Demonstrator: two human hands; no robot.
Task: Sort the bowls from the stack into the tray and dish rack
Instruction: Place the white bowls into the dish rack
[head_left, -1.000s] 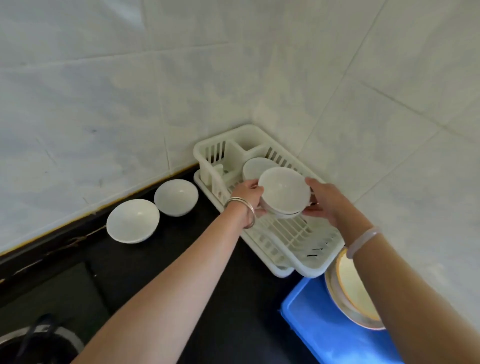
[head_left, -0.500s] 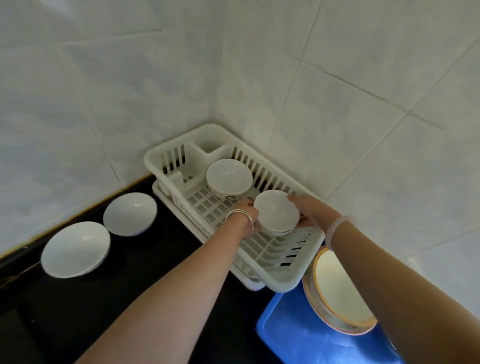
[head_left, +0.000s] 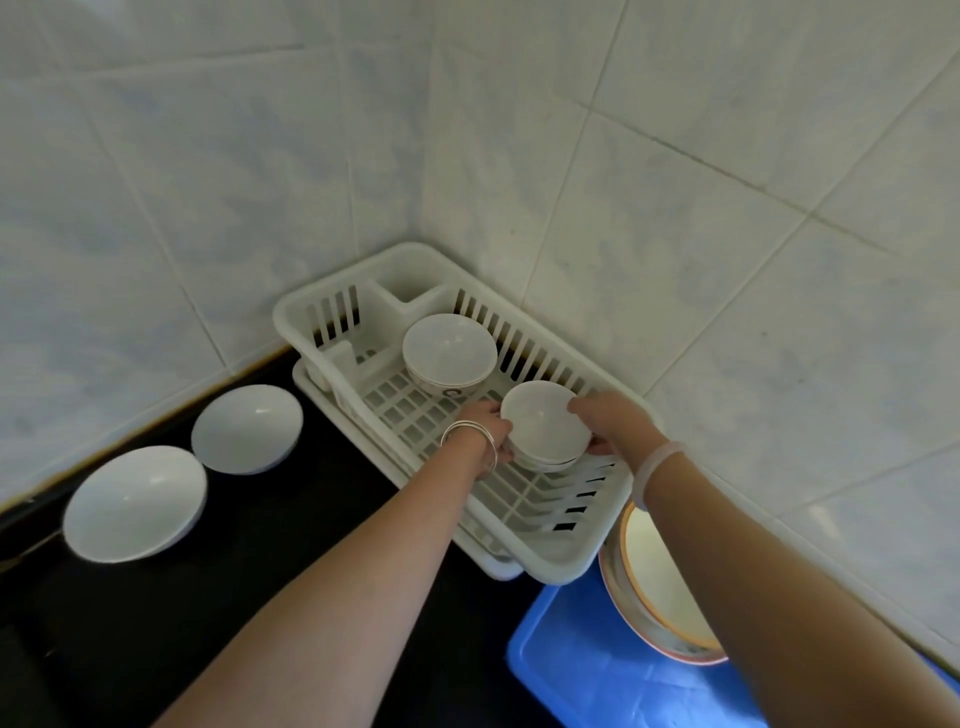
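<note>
A white plastic dish rack (head_left: 558, 558) sits in the tiled corner. Inside it, at the back, stands a white bowl (head_left: 449, 351) with a dark mark on its side. In front of that bowl I hold a small stack of white bowls (head_left: 543, 426) low over the rack's floor. My left hand (head_left: 485, 428) grips its left side and my right hand (head_left: 605, 421) grips its right rim. Whether the stack touches the rack I cannot tell. A blue tray (head_left: 597, 670) lies at the lower right with a cream, orange-rimmed bowl (head_left: 657, 587) in it.
Two wide white bowls, one nearer the rack (head_left: 247, 428) and one further left (head_left: 135, 501), stand on the black counter (head_left: 311, 545). White tiled walls (head_left: 727, 260) close in behind and to the right of the rack.
Both hands have brought the stack of bowls down from above the rack to low inside it. The camera has shifted, so the rack and counter bowls sit differently in view.
</note>
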